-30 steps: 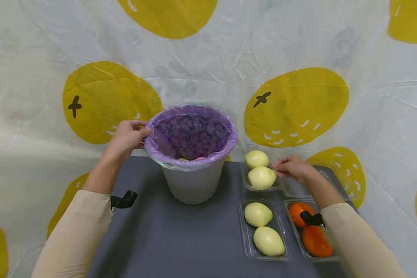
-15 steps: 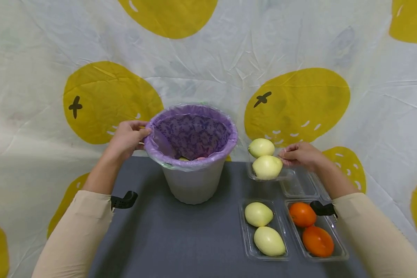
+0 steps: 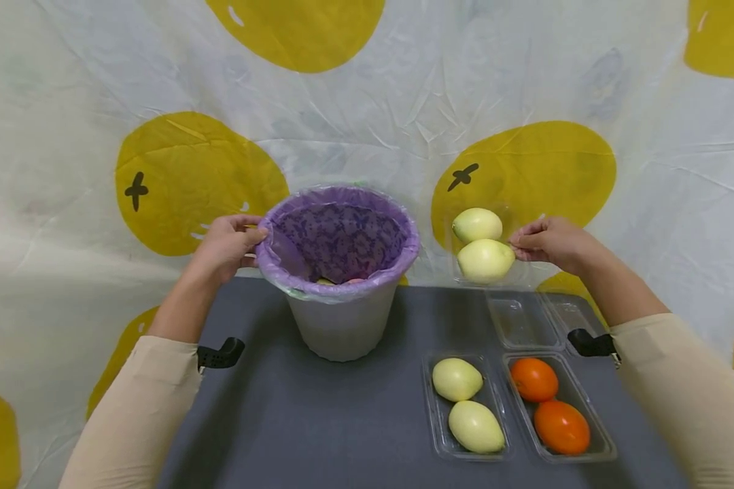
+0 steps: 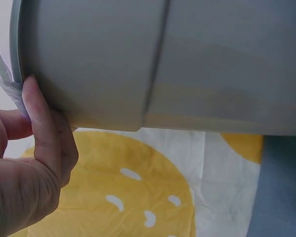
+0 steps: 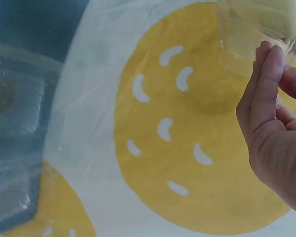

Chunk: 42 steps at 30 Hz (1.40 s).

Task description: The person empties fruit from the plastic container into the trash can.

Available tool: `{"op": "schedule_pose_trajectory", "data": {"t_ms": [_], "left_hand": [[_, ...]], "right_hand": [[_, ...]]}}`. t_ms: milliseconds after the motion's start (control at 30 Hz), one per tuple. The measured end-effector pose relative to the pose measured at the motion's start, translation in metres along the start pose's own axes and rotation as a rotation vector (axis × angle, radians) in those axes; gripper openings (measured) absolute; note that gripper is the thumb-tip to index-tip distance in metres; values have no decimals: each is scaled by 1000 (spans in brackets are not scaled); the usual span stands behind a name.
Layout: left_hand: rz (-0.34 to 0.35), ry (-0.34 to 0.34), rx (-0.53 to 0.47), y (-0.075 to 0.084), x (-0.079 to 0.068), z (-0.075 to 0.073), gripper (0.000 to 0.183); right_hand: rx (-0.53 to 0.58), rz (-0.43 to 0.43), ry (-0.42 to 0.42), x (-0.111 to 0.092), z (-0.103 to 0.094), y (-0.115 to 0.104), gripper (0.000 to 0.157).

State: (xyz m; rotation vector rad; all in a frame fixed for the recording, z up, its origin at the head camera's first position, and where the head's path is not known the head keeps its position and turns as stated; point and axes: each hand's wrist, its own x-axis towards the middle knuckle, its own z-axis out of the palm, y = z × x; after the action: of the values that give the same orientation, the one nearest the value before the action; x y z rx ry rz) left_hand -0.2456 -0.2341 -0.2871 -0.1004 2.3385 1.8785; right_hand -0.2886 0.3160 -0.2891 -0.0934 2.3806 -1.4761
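Note:
With its thumb and fingers, my left hand (image 3: 226, 250) pinches the rim of a light grey bin (image 3: 339, 329) at its left side. A purple patterned bag (image 3: 345, 234) lines the bin and folds over the rim; the left wrist view shows the fingers against the outer wall (image 4: 103, 64). My right hand (image 3: 553, 246) pinches the right edge of a clear plastic tray (image 5: 233, 59), raised above the table. Two pale yellow oval fruits (image 3: 486, 261) lie in it, one behind the other. Small parts of reddish and yellow things show low inside the bin.
On the dark table (image 3: 336, 421), a clear tray with two pale yellow fruits (image 3: 475, 426) lies near the front right. Beside it is a tray of two orange-red fruits (image 3: 561, 426). Behind are empty clear trays (image 3: 522, 320). A fruit-printed cloth (image 3: 367, 109) hangs at the back.
My right hand has lifted the tray of two pale yellow fruits off the table, upward and slightly right, uncovering more of the empty trays. The left hand has stayed on the bin's rim.

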Motion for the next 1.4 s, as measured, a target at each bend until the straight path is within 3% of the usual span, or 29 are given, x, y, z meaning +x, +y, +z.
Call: {"op": "schedule_pose_trajectory", "data": {"t_ms": [100, 567, 900, 1400], "left_hand": [[4, 0, -2, -1, -1, 2, 53], [17, 5, 18, 0, 1, 7, 52], [32, 8, 16, -1, -1, 7, 52], [47, 21, 19, 0, -3, 0, 52]], "right_hand": [[-35, 8, 18, -1, -4, -8, 22], [18, 10, 42, -3, 1, -44, 21], [-13, -25, 25, 3, 16, -78, 24], [6, -31, 25, 20, 44, -131, 17]]}}
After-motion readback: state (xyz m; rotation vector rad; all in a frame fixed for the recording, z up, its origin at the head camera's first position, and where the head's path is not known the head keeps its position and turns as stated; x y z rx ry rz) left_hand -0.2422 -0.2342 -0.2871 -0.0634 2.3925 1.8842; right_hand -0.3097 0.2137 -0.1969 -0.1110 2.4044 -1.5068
